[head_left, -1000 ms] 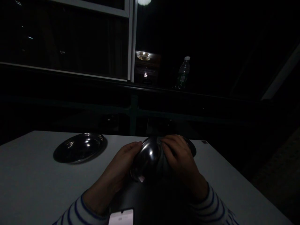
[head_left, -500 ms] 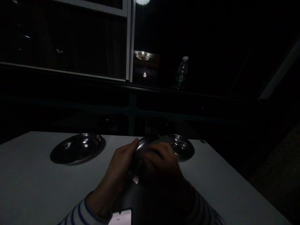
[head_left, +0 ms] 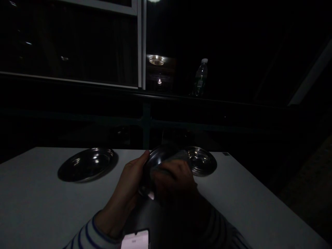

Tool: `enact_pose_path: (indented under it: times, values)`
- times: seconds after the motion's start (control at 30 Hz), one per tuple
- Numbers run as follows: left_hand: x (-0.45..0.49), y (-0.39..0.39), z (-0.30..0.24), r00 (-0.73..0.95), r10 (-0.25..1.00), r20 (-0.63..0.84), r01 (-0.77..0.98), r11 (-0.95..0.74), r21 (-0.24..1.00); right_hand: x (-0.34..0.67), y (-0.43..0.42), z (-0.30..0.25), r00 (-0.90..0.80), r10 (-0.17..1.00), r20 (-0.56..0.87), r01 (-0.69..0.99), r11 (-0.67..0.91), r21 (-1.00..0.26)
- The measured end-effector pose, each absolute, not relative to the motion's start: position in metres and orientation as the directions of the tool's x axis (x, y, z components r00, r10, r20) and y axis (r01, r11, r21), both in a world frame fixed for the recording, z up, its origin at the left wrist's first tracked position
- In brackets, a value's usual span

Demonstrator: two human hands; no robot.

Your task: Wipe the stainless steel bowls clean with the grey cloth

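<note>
My left hand (head_left: pixel 130 183) grips the left rim of a shiny metal dish (head_left: pixel 155 158), thumb along its upper edge. The dish is tilted up above the table. My right hand (head_left: pixel 178 178) is closed, its fingers curled against the inside of the dish. A grey cloth (head_left: pixel 178 156), dim and blurred, shows above its knuckles. Much of the dish's right side is hidden behind that hand. Another metal dish (head_left: pixel 86 165), oval in view, lies to the left, and a round metal dish (head_left: pixel 202 162) sits just beyond my right hand.
A white table (head_left: pixel 52 211) spreads under my arms. A lit phone (head_left: pixel 135 240) is at the bottom, between my forearms. Behind the table, a clear plastic bottle (head_left: pixel 201 77) stands on a dark ledge by a window frame (head_left: pixel 141 45). The surroundings are very dark.
My right hand, with the cloth, has shifted slightly left and down over the dish. The held dish has moved a little left in the view. My left hand keeps its grip.
</note>
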State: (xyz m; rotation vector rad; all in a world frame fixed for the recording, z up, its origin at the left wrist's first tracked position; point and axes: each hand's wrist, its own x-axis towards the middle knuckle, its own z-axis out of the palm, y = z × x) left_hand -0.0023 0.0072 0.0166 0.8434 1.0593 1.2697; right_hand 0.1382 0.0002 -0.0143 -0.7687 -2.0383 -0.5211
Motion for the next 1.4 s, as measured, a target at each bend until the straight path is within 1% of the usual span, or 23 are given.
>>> enact_pose_path:
  times: [0.07, 0.13, 0.17, 0.27, 0.3, 0.33, 0.37, 0.47, 0.5, 0.53, 0.6, 0.63, 0.67, 0.8, 0.83, 0.87, 0.97, 1.0, 1.03, 1.17, 1.23, 1.33, 1.4]
  values:
    - [-0.002, 0.007, 0.018, -0.024, 0.984, -0.175, -0.332, 0.158, 0.93, 0.142, 0.003, -0.012, -0.269, 0.379, 0.885, 0.742, 0.668, -0.061]
    - [-0.001, 0.007, 0.018, -0.014, 0.98, -0.198, -0.339, 0.181, 0.923, 0.143, 0.003, -0.011, -0.182, 0.398, 0.899, 0.768, 0.629, -0.122]
    - [-0.001, 0.007, 0.018, -0.008, 0.979, -0.202, -0.342, 0.187, 0.921, 0.142, 0.002, -0.012, -0.213, 0.385, 0.898, 0.766, 0.637, -0.091]
    - [-0.002, 0.009, 0.018, -0.02, 0.982, -0.188, -0.342, 0.171, 0.924, 0.137, -0.002, -0.016, -0.464, 0.28, 0.84, 0.672, 0.729, 0.128]
    - [-0.003, 0.009, 0.017, -0.032, 0.983, -0.181, -0.338, 0.16, 0.927, 0.136, -0.002, -0.016, -0.507, 0.266, 0.82, 0.65, 0.743, 0.161]
    - [-0.004, 0.009, 0.017, -0.04, 0.984, -0.173, -0.33, 0.15, 0.932, 0.137, -0.002, -0.016, -0.509, 0.278, 0.815, 0.653, 0.741, 0.156]
    - [-0.004, 0.009, 0.017, -0.046, 0.986, -0.163, -0.318, 0.14, 0.938, 0.139, -0.001, -0.015, -0.462, 0.315, 0.829, 0.685, 0.72, 0.108]
    - [-0.002, 0.007, 0.016, -0.058, 0.989, -0.134, -0.254, 0.115, 0.96, 0.145, 0.001, -0.009, -0.244, 0.418, 0.875, 0.778, 0.623, -0.08]
    - [-0.001, 0.006, 0.016, -0.06, 0.99, -0.126, -0.228, 0.109, 0.968, 0.145, 0.001, -0.008, -0.233, 0.412, 0.881, 0.781, 0.619, -0.083]
    - [0.001, 0.005, 0.016, -0.068, 0.99, -0.12, -0.201, 0.105, 0.974, 0.144, 0.0, -0.008, -0.269, 0.389, 0.881, 0.771, 0.635, -0.045]
    - [0.004, 0.003, 0.016, -0.081, 0.99, -0.112, -0.148, 0.099, 0.984, 0.141, -0.002, -0.009, -0.402, 0.339, 0.85, 0.729, 0.68, 0.073]
    - [0.005, 0.003, 0.017, -0.092, 0.99, -0.11, -0.129, 0.098, 0.987, 0.14, -0.003, -0.009, -0.441, 0.333, 0.834, 0.716, 0.691, 0.102]
    - [0.006, 0.002, 0.017, -0.103, 0.989, -0.109, -0.117, 0.096, 0.988, 0.139, -0.002, -0.009, -0.441, 0.347, 0.828, 0.718, 0.69, 0.093]
    - [0.01, -0.001, 0.021, -0.12, 0.986, -0.118, -0.107, 0.106, 0.989, 0.145, 0.001, -0.006, -0.217, 0.471, 0.855, 0.774, 0.616, -0.143]
    - [0.01, -0.001, 0.021, -0.12, 0.985, -0.12, -0.104, 0.108, 0.989, 0.146, 0.001, -0.005, -0.193, 0.477, 0.857, 0.775, 0.61, -0.164]
    - [0.01, -0.001, 0.022, -0.115, 0.986, -0.118, -0.1, 0.106, 0.989, 0.145, 0.0, -0.005, -0.215, 0.464, 0.859, 0.77, 0.622, -0.143]
    - [0.009, -0.001, 0.021, -0.075, 0.993, -0.089, -0.084, 0.083, 0.993, 0.138, -0.005, -0.006, -0.394, 0.388, 0.833, 0.719, 0.695, 0.016]
    - [0.008, -0.001, 0.02, -0.06, 0.994, -0.088, -0.078, 0.083, 0.993, 0.137, -0.005, -0.006, -0.416, 0.383, 0.825, 0.71, 0.704, 0.031]
    - [0.008, -0.001, 0.02, -0.05, 0.994, -0.093, -0.074, 0.089, 0.993, 0.137, -0.005, -0.006, -0.4, 0.395, 0.827, 0.715, 0.699, 0.012]
    - [0.008, 0.001, 0.018, -0.042, 0.992, -0.116, -0.07, 0.112, 0.991, 0.143, 0.0, -0.004, -0.178, 0.494, 0.851, 0.764, 0.615, -0.197]
    - [0.007, 0.001, 0.018, -0.04, 0.994, -0.106, -0.066, 0.103, 0.992, 0.143, -0.001, -0.004, -0.213, 0.483, 0.849, 0.765, 0.623, -0.162]
    - [0.007, 0.002, 0.017, -0.023, 0.996, -0.087, -0.06, 0.085, 0.995, 0.137, -0.005, -0.005, -0.419, 0.418, 0.806, 0.729, 0.684, 0.024]
    - [0.007, 0.003, 0.016, -0.016, 0.996, -0.091, -0.052, 0.09, 0.995, 0.137, -0.005, -0.005, -0.45, 0.429, 0.783, 0.725, 0.688, 0.039]
